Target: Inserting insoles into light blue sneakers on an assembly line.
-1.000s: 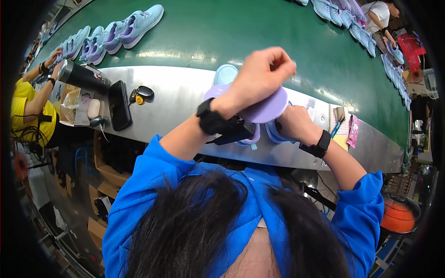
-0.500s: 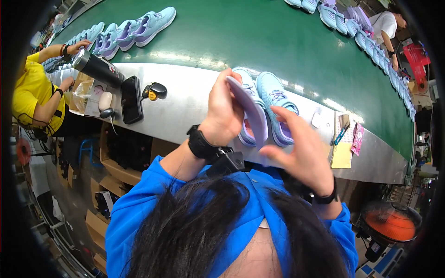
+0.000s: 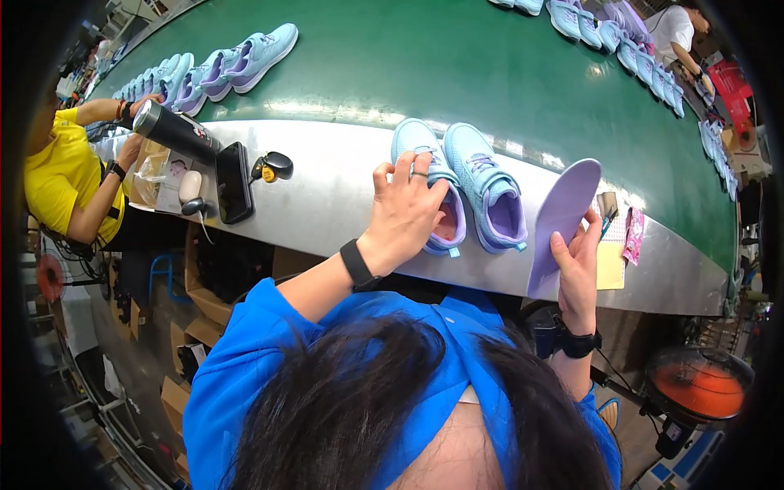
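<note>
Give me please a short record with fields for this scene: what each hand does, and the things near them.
left hand: rests on the left light-blue shoe, fingers at its opening
right hand: holds a lilac insole upright
right shoe: beside the left shoe, on the metal ledge
behind: green conveyor belt carrying more shoes

Wearer: bright blue long-sleeved top, both sleeves pushed up toward the elbow, leaving the forearms bare. Left hand: thin ring on one finger and a plain black band on the wrist; right hand: a chunkier black watch-like band on the wrist. Dark hair with a centre parting fills the lower edge of the view.
</note>
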`<state>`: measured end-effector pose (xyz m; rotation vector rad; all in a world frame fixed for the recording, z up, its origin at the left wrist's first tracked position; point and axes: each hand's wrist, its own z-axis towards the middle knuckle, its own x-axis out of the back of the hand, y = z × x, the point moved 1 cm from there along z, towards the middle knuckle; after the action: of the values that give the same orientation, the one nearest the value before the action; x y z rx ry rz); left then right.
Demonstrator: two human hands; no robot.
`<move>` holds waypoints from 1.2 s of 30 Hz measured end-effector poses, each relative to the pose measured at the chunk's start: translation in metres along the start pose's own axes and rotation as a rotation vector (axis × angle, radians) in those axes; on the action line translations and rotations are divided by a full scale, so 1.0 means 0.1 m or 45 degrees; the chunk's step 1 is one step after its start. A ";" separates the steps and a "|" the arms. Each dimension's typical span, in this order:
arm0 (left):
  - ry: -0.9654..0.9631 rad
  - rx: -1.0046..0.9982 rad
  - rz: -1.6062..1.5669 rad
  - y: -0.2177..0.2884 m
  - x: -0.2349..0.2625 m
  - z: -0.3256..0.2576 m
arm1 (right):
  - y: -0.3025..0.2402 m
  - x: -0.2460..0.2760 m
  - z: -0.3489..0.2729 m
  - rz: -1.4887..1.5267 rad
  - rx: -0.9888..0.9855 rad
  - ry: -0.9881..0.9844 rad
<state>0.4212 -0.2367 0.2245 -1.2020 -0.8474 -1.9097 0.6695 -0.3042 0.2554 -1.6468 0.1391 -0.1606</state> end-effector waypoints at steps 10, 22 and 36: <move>0.195 -0.188 0.031 -0.03 -0.06 0.14 | 0.21 0.12 -0.03 -0.283 0.040 0.142; -0.154 -0.162 -0.467 -0.32 0.01 0.43 | -0.26 -0.40 -0.17 -0.923 0.243 -0.078; -0.250 -0.272 -0.762 -0.42 -0.04 0.60 | -0.20 -1.16 -0.10 -1.802 0.447 -0.128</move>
<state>0.4149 -0.1643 0.2356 -1.3865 -1.2375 -2.4329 0.5538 -0.2906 0.2734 -1.1241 -1.0987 -1.0900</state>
